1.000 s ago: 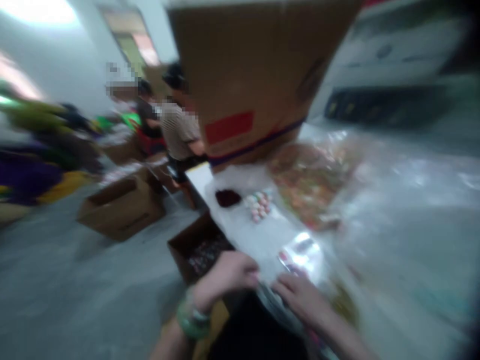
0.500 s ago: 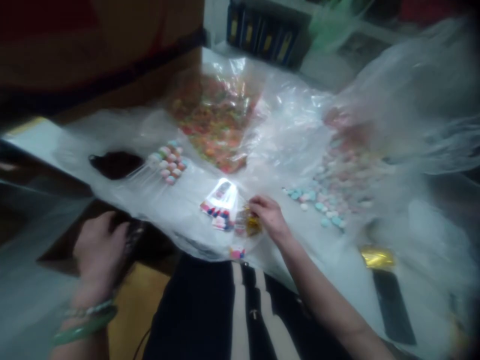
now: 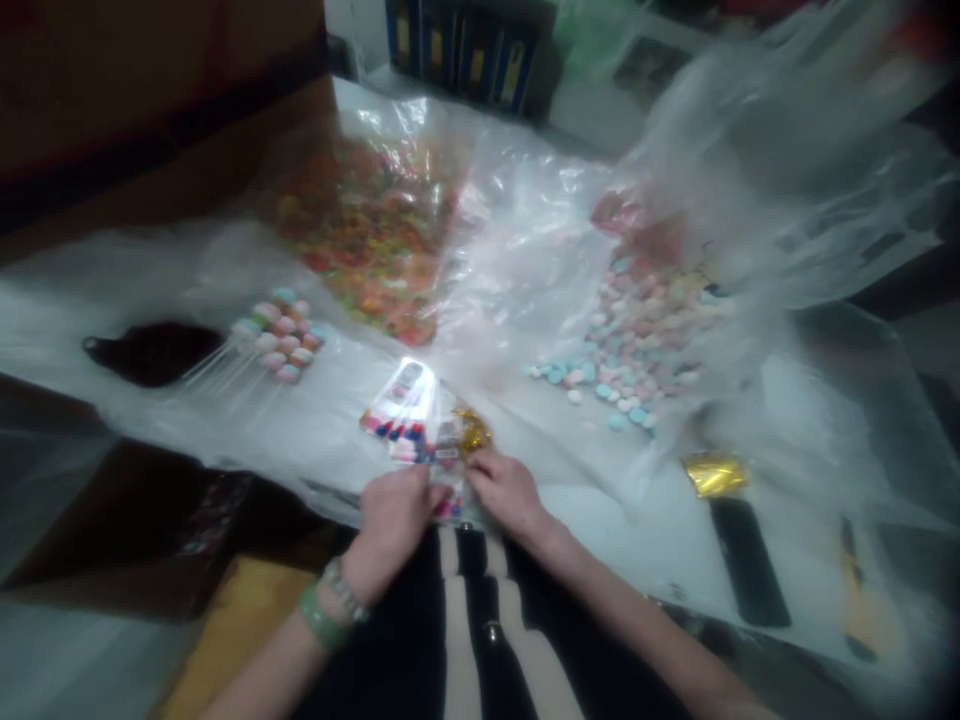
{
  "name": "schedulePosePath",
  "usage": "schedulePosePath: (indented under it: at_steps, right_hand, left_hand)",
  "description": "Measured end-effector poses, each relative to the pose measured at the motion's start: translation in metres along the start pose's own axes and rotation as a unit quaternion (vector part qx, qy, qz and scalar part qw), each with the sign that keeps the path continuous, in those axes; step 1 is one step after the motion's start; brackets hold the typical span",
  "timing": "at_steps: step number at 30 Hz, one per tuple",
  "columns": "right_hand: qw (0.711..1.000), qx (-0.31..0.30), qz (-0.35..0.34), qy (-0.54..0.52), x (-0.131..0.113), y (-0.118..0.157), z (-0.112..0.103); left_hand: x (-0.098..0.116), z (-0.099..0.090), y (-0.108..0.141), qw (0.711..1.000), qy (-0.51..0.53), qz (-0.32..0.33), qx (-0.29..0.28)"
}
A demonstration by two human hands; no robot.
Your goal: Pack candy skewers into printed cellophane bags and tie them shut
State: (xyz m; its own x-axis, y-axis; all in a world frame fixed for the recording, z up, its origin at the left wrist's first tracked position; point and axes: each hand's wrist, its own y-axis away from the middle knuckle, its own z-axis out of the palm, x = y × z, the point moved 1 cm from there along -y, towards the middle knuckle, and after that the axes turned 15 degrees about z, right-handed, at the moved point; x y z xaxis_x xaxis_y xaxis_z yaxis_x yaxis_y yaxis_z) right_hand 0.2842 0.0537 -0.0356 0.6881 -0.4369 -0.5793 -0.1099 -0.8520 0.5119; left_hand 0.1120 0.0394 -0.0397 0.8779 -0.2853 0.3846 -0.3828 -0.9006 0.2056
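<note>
At the table's front edge, my left hand point(image 3: 397, 512) and my right hand point(image 3: 508, 492) face each other, both with closed fingers. Between them is a small clear plastic packet point(image 3: 448, 502) with pink and blue bits; their fingertips pinch its two sides, though blur hides the exact grip. A bundle of gold ties point(image 3: 472, 430) lies just beyond my right fingers. Behind my left hand, a fan of small packets with red and blue ends point(image 3: 405, 430) shines under glare. Further left lie pastel marshmallow-like sweets on white sticks point(image 3: 277, 335).
A clear bag of orange and green sweets point(image 3: 375, 250) lies behind. Loose pastel sweets point(image 3: 622, 370) spread from another bag on the right. Nearby are gold foil point(image 3: 716, 475), a dark phone-like slab point(image 3: 750, 565) and a yellow cutter point(image 3: 859, 600). An open carton point(image 3: 112, 540) stands lower left.
My left hand has come from the open carton at the left to the packet in front of me. My right hand has moved toward me, off the gold ties. The view has shifted right.
</note>
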Motion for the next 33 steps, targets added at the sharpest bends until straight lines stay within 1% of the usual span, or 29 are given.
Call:
schedulePosePath:
  at_steps: [1,3,4,5,6,8,9,10,11,12,13,16,17,18,19,21,22,23,26,29,31,33]
  right_hand:
    - [1.000,-0.008,0.001,-0.014,0.001,0.000,0.000]
    - [0.998,-0.023,0.003,-0.060,0.001,-0.001,-0.001]
    - [0.996,-0.028,0.002,-0.083,0.001,-0.001,-0.002]
    - [0.994,-0.029,-0.001,-0.103,0.000,-0.002,-0.004]
    - [0.992,-0.030,-0.007,-0.124,-0.002,-0.002,-0.005]
    - [0.984,-0.029,-0.020,-0.176,-0.007,-0.002,-0.006]
    - [0.977,-0.031,-0.025,-0.211,-0.012,-0.002,-0.004]
    - [0.968,-0.035,-0.027,-0.247,-0.017,-0.002,-0.002]
    - [0.959,-0.042,-0.028,-0.278,-0.023,-0.003,0.001]
    - [0.951,-0.054,-0.026,-0.303,-0.030,-0.003,0.006]
    - [0.943,-0.074,-0.019,-0.323,-0.037,-0.004,0.011]
    - [0.917,-0.156,0.024,-0.366,-0.056,-0.005,0.025]
    - [0.910,-0.173,0.033,-0.376,-0.062,-0.006,0.028]
    - [0.905,-0.182,0.035,-0.383,-0.067,-0.006,0.031]
    - [0.905,-0.185,0.030,-0.382,-0.072,-0.007,0.033]
    - [0.914,-0.198,0.015,-0.354,-0.082,-0.009,0.038]
    - [0.920,-0.207,0.015,-0.331,-0.088,-0.011,0.041]
    - [0.928,-0.212,0.021,-0.306,-0.094,-0.013,0.044]
    - [0.952,-0.196,0.036,-0.231,-0.112,-0.019,0.059]
    - [0.971,-0.166,0.018,-0.172,-0.128,-0.022,0.077]
    - [0.974,-0.175,0.004,-0.147,-0.139,-0.023,0.088]
    - [0.968,-0.208,-0.019,-0.137,-0.154,-0.024,0.097]
  left_hand:
    - [0.000,0.001,-0.001,1.000,0.029,-0.009,0.007]
    - [-0.003,0.003,-0.002,0.990,0.132,-0.049,0.024]
    - [-0.005,0.003,-0.001,0.975,0.205,-0.073,0.040]
    - [-0.008,0.003,-0.001,0.951,0.287,-0.096,0.064]
    - [-0.012,0.001,0.000,0.917,0.371,-0.113,0.095]
    - [-0.018,-0.005,0.003,0.831,0.517,-0.131,0.158]
    - [-0.021,-0.009,0.004,0.789,0.571,-0.136,0.182]
    - [-0.024,-0.013,0.005,0.754,0.611,-0.137,0.199]
    - [-0.025,-0.017,0.006,0.727,0.639,-0.135,0.212]
    - [-0.026,-0.021,0.006,0.710,0.656,-0.130,0.221]
    - [-0.026,-0.024,0.006,0.701,0.664,-0.122,0.227]
    - [-0.026,-0.029,0.007,0.696,0.670,-0.101,0.237]
    - [-0.027,-0.030,0.008,0.687,0.679,-0.105,0.237]
    - [-0.029,-0.031,0.009,0.668,0.698,-0.112,0.232]
    - [-0.031,-0.032,0.011,0.639,0.727,-0.120,0.221]
    - [-0.037,-0.033,0.014,0.569,0.787,-0.131,0.199]
    - [-0.042,-0.034,0.016,0.543,0.805,-0.134,0.197]
    - [-0.047,-0.035,0.019,0.527,0.813,-0.136,0.206]
    - [-0.063,-0.038,0.025,0.512,0.802,-0.152,0.267]
    - [-0.081,-0.038,0.030,0.485,0.801,-0.173,0.305]
    - [-0.094,-0.039,0.033,0.471,0.790,-0.203,0.335]
    - [-0.109,-0.042,0.038,0.455,0.769,-0.246,0.376]
